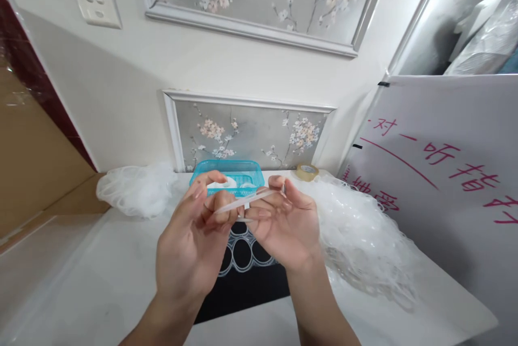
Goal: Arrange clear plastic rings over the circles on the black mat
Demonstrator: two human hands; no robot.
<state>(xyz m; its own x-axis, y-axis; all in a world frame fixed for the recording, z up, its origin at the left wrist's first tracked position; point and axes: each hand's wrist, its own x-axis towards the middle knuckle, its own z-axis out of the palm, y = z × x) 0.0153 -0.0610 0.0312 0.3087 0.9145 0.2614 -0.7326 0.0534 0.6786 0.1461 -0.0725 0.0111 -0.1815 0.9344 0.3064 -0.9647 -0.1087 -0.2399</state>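
Observation:
Between my two hands is a thin, translucent white plastic ring point(231, 205), seen nearly edge-on. My left hand point(188, 251) has its curled fingers round the ring's left end, the thumb raised above. The thumb and index finger of my right hand point(288, 230) pinch the ring's right end, with the other fingers curled behind it. Both hands are held up over a black mat point(246, 294). On that mat lies a clear connected set of round plastic rings point(242, 269), partly hidden by my hands.
A blue plastic basket point(226, 165) with white items stands against the wall. Piles of translucent rings lie left point(135, 192) and right point(360, 232) on the white table point(109, 281). A tape roll point(307, 171) sits at the back; a whiteboard point(445, 216) leans at right.

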